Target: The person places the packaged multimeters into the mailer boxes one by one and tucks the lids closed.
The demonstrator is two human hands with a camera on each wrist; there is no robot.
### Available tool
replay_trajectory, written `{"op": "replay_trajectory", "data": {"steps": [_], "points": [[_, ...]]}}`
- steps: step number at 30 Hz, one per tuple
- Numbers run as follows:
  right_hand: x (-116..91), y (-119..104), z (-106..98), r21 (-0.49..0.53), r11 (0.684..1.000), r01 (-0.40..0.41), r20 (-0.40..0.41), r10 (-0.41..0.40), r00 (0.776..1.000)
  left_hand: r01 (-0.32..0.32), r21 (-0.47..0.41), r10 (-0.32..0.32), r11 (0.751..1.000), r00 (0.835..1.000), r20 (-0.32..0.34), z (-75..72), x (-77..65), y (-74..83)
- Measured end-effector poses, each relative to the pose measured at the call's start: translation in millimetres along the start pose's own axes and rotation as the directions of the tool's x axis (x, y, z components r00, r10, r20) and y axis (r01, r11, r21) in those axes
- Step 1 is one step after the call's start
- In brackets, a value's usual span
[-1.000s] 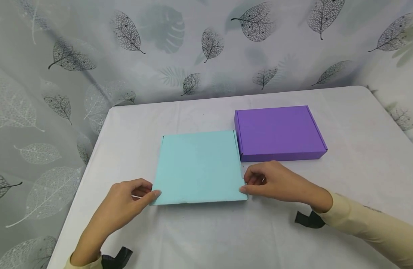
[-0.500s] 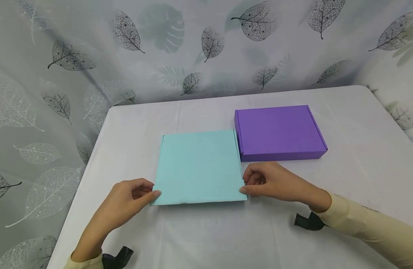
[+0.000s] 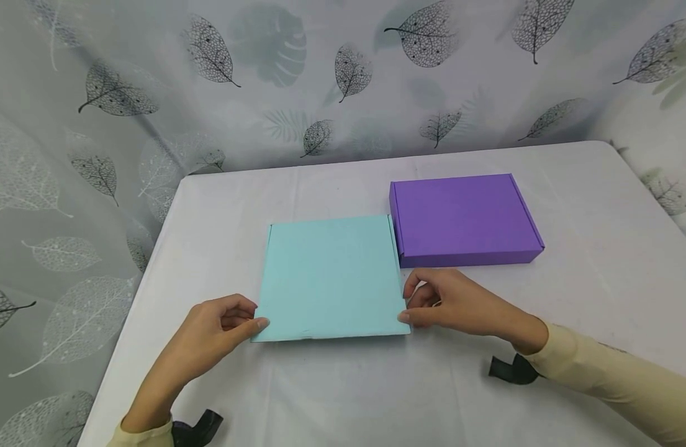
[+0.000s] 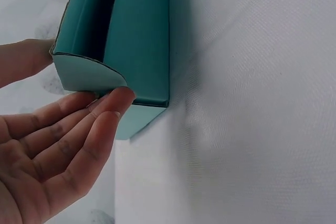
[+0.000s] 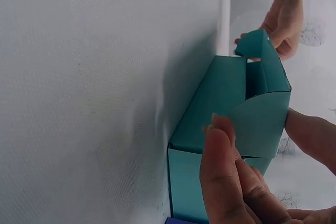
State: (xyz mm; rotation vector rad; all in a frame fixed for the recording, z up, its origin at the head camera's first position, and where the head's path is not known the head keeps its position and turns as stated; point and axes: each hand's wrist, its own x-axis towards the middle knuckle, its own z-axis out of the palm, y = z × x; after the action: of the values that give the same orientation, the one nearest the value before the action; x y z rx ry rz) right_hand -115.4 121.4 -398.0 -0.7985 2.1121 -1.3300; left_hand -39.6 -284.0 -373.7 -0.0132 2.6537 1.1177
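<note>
A light teal cardboard box [image 3: 331, 279] lies on the white-covered table, its lid slightly raised along the near edge. My left hand [image 3: 208, 335] pinches the lid's near left corner, thumb on top and fingers at the side. At the near right corner, my right hand [image 3: 460, 304] grips the lid in the same way. The left wrist view shows a dark gap above the box's front wall [image 4: 142, 35], with fingertips against the lid's side flap [image 4: 86, 73]. Fingers of the right hand press the opposite side flap [image 5: 262, 124] in the right wrist view.
A closed purple box [image 3: 465, 217] stands right behind the teal box's right side, close against it. Leaf-patterned curtains [image 3: 320, 74] hang behind and beside the table. White cloth [image 3: 343, 391] stretches in front of the teal box.
</note>
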Motion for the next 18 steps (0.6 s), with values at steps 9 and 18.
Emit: {"op": "replay_trajectory", "data": {"steps": [9, 18], "points": [[0.5, 1.8, 0.7, -0.037, 0.999, -0.022, -0.006, 0.021, 1.0, -0.01, 0.008, 0.01, 1.0, 1.0, -0.019, 3.2, 1.5, -2.0], [3.2, 4.3, 1.6, -0.09, 0.995, -0.033, -0.005, 0.032, 0.999, 0.011, 0.038, -0.009, 0.999, 0.999, -0.034, 8.0, 3.4, -0.8]]}}
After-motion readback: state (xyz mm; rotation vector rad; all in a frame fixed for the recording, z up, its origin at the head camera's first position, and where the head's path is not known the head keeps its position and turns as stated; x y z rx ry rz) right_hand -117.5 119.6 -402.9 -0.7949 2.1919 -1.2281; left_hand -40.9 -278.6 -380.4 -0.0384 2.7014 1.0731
